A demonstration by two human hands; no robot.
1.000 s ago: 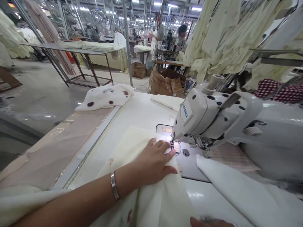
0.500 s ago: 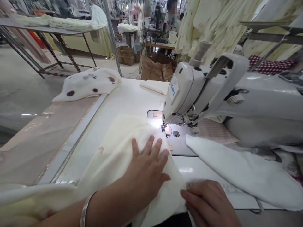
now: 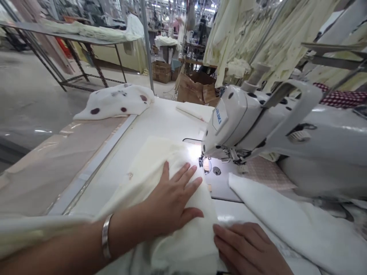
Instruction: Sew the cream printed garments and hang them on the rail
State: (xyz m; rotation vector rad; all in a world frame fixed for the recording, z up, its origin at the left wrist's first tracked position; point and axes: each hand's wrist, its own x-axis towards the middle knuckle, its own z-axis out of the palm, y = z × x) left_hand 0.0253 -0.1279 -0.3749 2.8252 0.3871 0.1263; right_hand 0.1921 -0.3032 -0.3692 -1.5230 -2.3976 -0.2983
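A cream piece of fabric (image 3: pixel 155 152) lies on the sewing table, its far edge under the presser foot (image 3: pixel 201 161) of a white sewing machine (image 3: pixel 229 118). My left hand (image 3: pixel 172 198), with a silver bangle on the wrist, rests flat on this fabric with fingers spread, just left of and nearer than the foot. At the fabric's right edge, my right hand (image 3: pixel 243 248) has its fingers pressed together against the border; its thumb is hidden. The machine's lamp lights the cloth by the needle.
Right of the needle plate, a separate white fabric piece (image 3: pixel 281 206) lies along the table. A spotted folded cloth (image 3: pixel 114 101) sits at the back left, beside a pinkish plastic-covered surface (image 3: pixel 65 160). Cardboard boxes (image 3: pixel 195 88) and hanging cream garments (image 3: pixel 229 34) stand behind.
The view has shifted, so the machine appears farther right and lower. My left hand stays flat on the cream fabric near the foot. My right fingers look straighter along the fabric's edge.
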